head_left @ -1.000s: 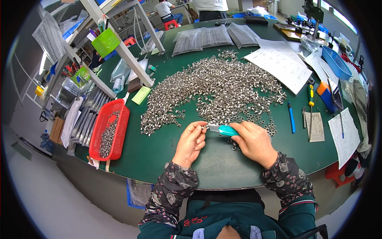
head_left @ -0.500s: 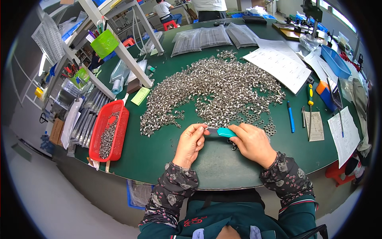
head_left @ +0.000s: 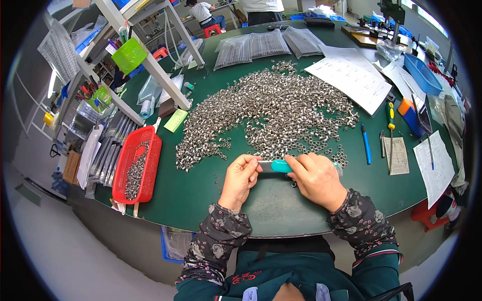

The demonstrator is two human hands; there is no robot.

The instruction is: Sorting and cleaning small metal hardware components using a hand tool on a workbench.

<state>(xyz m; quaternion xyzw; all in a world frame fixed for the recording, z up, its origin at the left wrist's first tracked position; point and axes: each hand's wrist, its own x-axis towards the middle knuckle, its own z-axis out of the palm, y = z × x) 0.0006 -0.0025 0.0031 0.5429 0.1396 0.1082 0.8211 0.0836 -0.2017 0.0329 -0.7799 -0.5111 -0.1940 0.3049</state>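
My right hand [head_left: 320,179] is closed around the teal handle of a utility knife [head_left: 281,166], whose grey blade points left. At the blade's tip, the thumb and forefinger of my left hand [head_left: 242,179] are pinched together. Whatever sits between those fingertips is too small to make out. Just beyond both hands spreads a large heap of small silvery metal rings [head_left: 271,108] on the green tabletop [head_left: 266,210]. A few loose rings lie beside the knife and under my right hand.
A red plastic basket [head_left: 156,155] with more small metal parts stands at the left. On the right lie a blue pen [head_left: 366,145], a yellow-handled screwdriver [head_left: 390,116] and paper sheets [head_left: 351,83]. Bagged rods [head_left: 266,46] lie at the back; a shelf post [head_left: 160,70] rises at the left.
The knife has slid a little left through my right hand's grip, so its back end now shows past the hand. The left hand remains pinched at the blade tip.
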